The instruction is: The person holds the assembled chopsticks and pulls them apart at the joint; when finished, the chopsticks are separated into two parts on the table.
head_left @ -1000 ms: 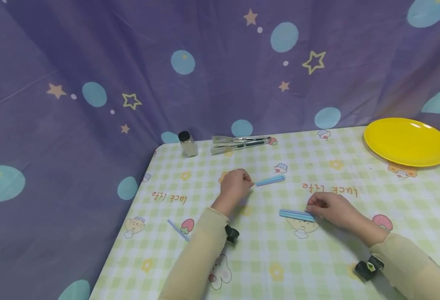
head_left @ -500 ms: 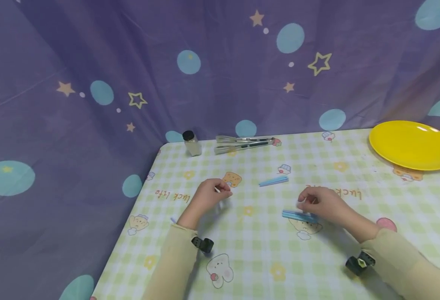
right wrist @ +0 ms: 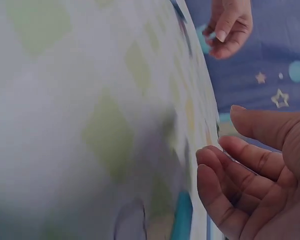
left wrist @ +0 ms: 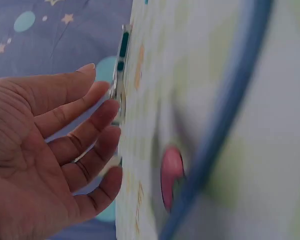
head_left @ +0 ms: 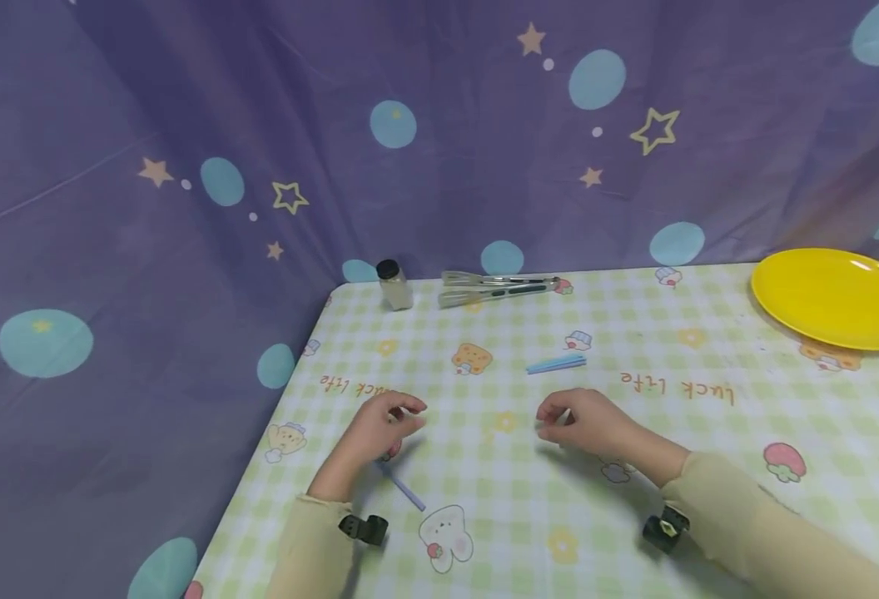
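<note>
My left hand [head_left: 375,428] hovers over the left side of the table, fingers relaxed and holding nothing. Beside its wrist lies one thin, straw-like blue-purple stick [head_left: 404,487], which crosses the left wrist view as a blurred blue stick [left wrist: 222,120]. Thumb and fingers of my right hand [head_left: 585,423] are loosely bent and apart, with nothing between them. Past its fingertips in the right wrist view shows part of a teal stick [right wrist: 182,217]; the hand hides it in the head view. Farther back lies a small bundle of light blue and purple sticks [head_left: 556,363].
Near the back edge stand a black-capped clear jar [head_left: 394,285] and metal tongs [head_left: 495,289] lying flat. A yellow plate [head_left: 840,299] sits at the back right. The checked tablecloth [head_left: 499,516] meets a purple curtain [head_left: 439,150] behind and to the left.
My left hand has left the far bundle and come left and nearer, beside the lone stick. My right hand has shifted left over the near sticks, now hidden in the head view.
</note>
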Available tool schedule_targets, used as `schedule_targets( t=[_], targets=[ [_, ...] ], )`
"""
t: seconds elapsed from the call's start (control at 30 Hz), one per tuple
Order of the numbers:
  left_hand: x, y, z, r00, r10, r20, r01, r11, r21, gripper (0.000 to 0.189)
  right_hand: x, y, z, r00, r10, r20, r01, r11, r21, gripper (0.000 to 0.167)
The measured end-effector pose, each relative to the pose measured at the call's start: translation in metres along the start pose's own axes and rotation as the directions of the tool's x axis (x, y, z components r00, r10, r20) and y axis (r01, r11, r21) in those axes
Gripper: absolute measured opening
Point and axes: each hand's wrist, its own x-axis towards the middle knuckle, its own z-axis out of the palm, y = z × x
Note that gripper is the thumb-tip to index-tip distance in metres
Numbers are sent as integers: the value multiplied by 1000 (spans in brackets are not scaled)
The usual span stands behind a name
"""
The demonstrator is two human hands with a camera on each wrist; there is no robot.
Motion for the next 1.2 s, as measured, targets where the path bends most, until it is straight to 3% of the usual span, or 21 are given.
schedule_targets(
  t=[0.17, 0.27, 0.37, 0.67, 0.87, 1.03, 1.2],
  targets=[
    [-14, -19, -8, 989, 146, -40, -138, 978, 156, 23, 11, -13, 22, 999, -26, 47, 24, 999, 38, 18],
    [-21, -28, -12, 981, 190, -28, -179, 958, 222, 29, 16, -23, 34, 998, -36, 59, 32, 998, 54, 19],
    [-29, -34, -14, 981, 191, -27, -177, 948, 265, 34, 22, -30, 46, 997, -33, 68, 30, 998, 46, 23],
    [-43, -39, -14, 995, 99, -13, -90, 947, 308, 39, 35, -50, 82, 986, -100, 135, 102, 995, -8, 36],
    [-47, -43, -16, 993, 116, -23, -100, 923, 372, 41, 42, -61, 100, 976, -137, 171, 150, 987, -66, 41],
    [-49, -47, -18, 991, 131, -22, -113, 919, 377, 47, 43, -67, 108, 976, -131, 176, 159, 975, -156, 42],
    [-48, -50, -16, 991, 120, -64, -84, 909, 408, 34, 46, -73, 116, 977, -111, 180, 149, 966, -213, 40]
  ],
)
